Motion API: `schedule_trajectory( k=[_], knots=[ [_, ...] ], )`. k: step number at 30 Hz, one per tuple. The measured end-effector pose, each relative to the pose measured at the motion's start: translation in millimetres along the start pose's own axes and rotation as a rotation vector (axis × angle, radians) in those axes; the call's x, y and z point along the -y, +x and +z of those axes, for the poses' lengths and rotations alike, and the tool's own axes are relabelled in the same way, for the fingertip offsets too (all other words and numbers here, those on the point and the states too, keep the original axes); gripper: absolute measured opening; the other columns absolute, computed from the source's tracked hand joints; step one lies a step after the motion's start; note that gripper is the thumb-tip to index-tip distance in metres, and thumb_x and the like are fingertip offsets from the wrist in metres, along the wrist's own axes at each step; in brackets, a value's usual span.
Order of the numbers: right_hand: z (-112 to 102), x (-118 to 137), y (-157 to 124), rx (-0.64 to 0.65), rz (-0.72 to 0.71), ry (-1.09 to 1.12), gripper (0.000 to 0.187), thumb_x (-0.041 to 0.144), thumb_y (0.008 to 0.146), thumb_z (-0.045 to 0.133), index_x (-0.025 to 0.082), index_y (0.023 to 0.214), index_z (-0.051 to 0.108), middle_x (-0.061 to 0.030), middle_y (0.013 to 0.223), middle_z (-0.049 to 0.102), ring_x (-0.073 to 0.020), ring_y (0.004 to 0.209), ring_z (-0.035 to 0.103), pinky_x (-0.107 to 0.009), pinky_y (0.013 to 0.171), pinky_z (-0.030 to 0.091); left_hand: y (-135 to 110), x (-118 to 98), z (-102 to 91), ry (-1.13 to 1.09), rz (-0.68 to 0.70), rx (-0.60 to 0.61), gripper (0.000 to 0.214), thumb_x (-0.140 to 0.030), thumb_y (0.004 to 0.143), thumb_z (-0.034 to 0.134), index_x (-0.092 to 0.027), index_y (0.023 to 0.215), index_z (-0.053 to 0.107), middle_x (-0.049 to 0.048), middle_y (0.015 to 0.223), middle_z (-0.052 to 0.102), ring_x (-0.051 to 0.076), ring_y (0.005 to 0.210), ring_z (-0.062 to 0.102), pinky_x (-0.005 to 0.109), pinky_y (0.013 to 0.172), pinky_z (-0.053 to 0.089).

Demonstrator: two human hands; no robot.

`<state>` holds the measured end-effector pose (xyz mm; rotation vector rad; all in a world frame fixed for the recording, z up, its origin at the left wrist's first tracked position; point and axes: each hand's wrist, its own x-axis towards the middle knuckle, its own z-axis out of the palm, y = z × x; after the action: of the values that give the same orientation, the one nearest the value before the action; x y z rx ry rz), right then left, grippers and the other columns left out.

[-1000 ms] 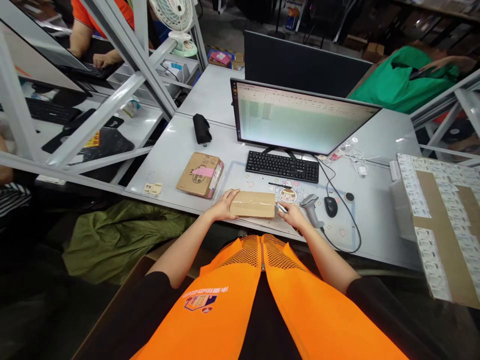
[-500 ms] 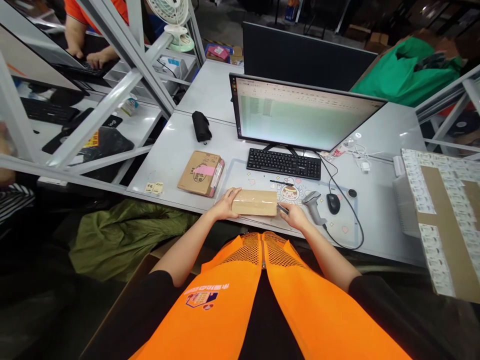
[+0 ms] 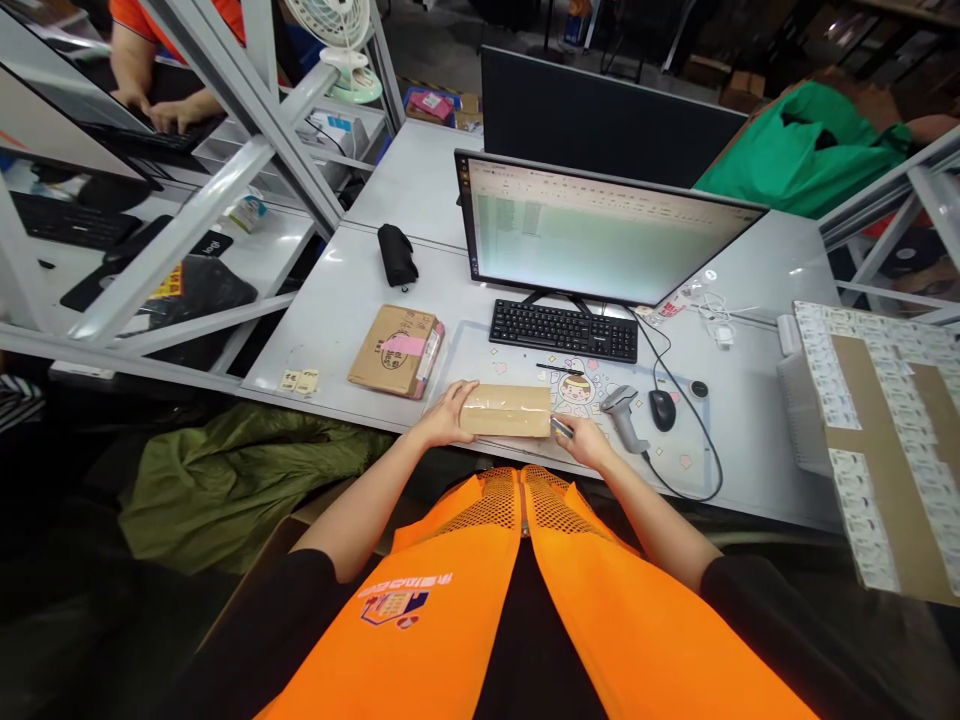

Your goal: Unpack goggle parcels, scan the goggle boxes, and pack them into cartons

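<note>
A small brown cardboard box (image 3: 505, 411) with clear tape along its top lies at the desk's front edge. My left hand (image 3: 450, 414) is closed around the box's left end. At the box's right end, my right hand (image 3: 584, 441) is closed on a grey box cutter (image 3: 560, 427), whose tip meets the cardboard; the blade itself is too small to make out. Left of this box lies a larger cardboard box (image 3: 394, 350) with a pink label. Just right of my right hand is a grey barcode scanner (image 3: 625, 419).
Behind the box are a keyboard (image 3: 562, 330) and a monitor (image 3: 600, 235). A mouse (image 3: 662, 409) and its cable lie to the right. A black case (image 3: 397, 255) sits at the back left. A metal frame (image 3: 225, 190) separates a neighbouring desk, where a person's hands (image 3: 174, 112) are at a keyboard.
The view has shifted slightly. My left hand still grips the box, and my right hand with the box cutter stays at its right end, its wrist turned a little.
</note>
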<state>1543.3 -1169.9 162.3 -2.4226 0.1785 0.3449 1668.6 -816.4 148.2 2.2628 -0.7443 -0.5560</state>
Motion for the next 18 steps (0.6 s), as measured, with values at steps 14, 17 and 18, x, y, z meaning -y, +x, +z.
schedule_trajectory(
  k=[14,17,18],
  knots=[
    [5,-17,-11,-0.046,0.258,0.468,0.067,0.038,0.085,0.07,0.017,0.149,0.069,-0.0021,0.088,0.078,-0.0158,0.054,0.064,-0.031,0.06,0.058,-35,-51,53.5,0.015,-0.428,-0.417,0.121,-0.061,0.073,0.09,-0.016,0.169,0.031,0.0277,0.162,0.043,0.049,0.149,0.048,0.063,0.12,0.043],
    [0,-26,-11,-0.064,0.31,0.565,0.071,0.04,0.082,0.071,0.014,0.148,0.068,0.0013,0.075,0.072,-0.0154,0.05,0.06,-0.03,0.056,0.056,-61,-77,65.9,-0.229,-0.424,-0.107,0.087,-0.073,0.093,0.066,-0.018,0.159,0.052,0.023,0.146,0.064,0.043,0.133,0.065,0.055,0.11,0.054],
    [-1,-28,-11,-0.067,0.318,0.581,0.072,0.04,0.082,0.071,0.014,0.148,0.067,0.0014,0.073,0.071,-0.0157,0.05,0.06,-0.03,0.055,0.055,-65,-83,60.7,-0.301,-0.325,0.029,0.074,-0.072,0.097,0.059,-0.022,0.151,0.062,0.0183,0.139,0.071,0.039,0.127,0.07,0.051,0.108,0.056]
  ],
)
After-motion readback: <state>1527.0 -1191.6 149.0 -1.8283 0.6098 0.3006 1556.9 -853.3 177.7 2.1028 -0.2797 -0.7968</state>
